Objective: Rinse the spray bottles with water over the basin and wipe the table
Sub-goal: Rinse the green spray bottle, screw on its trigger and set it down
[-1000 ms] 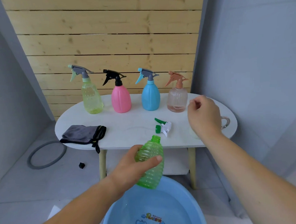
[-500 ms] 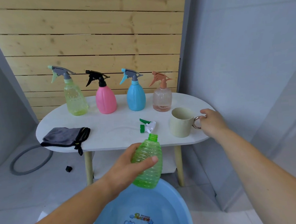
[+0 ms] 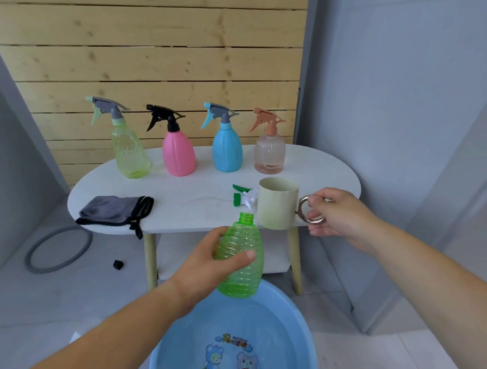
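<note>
Since half a second ago, my right hand [image 3: 338, 215] has closed on the mug's handle. The cream cylindrical mug [image 3: 277, 202] has come nearer the front edge of the white oval worktop [image 3: 181, 205], and its base now overlaps that edge in my view. I cannot tell whether it is lifted or resting there. My fingers curl round its round metal ring handle [image 3: 309, 210].

My left hand [image 3: 210, 267] grips the green ribbed see-through plastic bottle [image 3: 241, 267] round its middle, with the thumb across the front. The bottle stands nearly upright with its open neck at the top, and its base hangs above the far rim of the round blue plastic basin [image 3: 183, 345] on the floor.

The green-and-white trigger sprayer head [image 3: 244, 197] lies on the worktop just left of the mug, partly behind it. A folded grey cloth with black trim [image 3: 112, 211] lies at the worktop's left end, its strap hanging over the edge.

Four capped spray bottles stand in a row along the back. From the left they are a yellow-green clear bottle [image 3: 129, 154], a pink bottle with a black trigger [image 3: 178, 157], a blue bottle [image 3: 227, 151] and a clear peach-tinted bottle [image 3: 269, 154].
</note>
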Demonstrator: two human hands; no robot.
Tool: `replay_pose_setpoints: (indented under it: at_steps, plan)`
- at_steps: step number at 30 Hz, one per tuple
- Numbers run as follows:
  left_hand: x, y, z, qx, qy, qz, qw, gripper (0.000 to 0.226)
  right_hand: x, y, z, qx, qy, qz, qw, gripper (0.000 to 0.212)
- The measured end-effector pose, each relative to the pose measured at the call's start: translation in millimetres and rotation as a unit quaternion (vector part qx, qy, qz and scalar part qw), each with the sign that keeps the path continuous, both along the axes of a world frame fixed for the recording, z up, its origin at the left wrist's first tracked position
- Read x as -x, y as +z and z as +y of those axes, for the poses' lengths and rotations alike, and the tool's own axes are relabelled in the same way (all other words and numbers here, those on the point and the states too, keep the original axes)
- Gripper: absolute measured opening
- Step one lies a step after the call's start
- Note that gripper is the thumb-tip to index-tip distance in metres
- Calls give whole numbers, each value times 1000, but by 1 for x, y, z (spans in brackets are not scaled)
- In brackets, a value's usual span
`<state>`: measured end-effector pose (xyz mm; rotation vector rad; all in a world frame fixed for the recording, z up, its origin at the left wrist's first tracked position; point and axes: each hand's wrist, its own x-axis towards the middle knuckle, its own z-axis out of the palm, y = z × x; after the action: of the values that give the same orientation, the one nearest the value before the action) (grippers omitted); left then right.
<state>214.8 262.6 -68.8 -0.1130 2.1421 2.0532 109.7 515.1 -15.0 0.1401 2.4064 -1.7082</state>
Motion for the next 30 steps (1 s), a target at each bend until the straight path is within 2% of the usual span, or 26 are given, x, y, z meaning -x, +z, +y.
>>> replay_pose_setpoints:
  at_steps: [5, 7, 9, 13, 17, 19, 23, 30]
  plan:
    - [-10, -9, -18, 0, -50, -37, 998, 64, -33, -8, 1, 56, 34, -57, 996, 24]
    - [-14, -14, -27, 6, -45, -63, 997, 70, -41, -19, 0, 47, 50, -81, 994, 25]
    - [-16, -25, -33, 19, -42, -88, 995, 74, -46, -37, -3, 19, 72, -112, 991, 24]
    - [-17, -62, -37, 59, -25, -148, 987, 68, -49, -88, -18, -59, 96, -173, 978, 23]
    - [-23, -114, -31, 114, -27, -194, 974, 85, -53, -147, -33, -145, 125, -196, 962, 11]
    - [-28, -137, -25, 138, -21, -197, 970, 81, -55, -174, -37, -157, 128, -220, 954, 9]
    - [-37, -179, -21, 169, -16, -184, 968, 78, -57, -215, -43, -172, 117, -241, 948, 17]
    - [-47, -224, -34, 178, 12, -198, 964, 73, -63, -268, -60, -264, 164, -202, 929, 34]
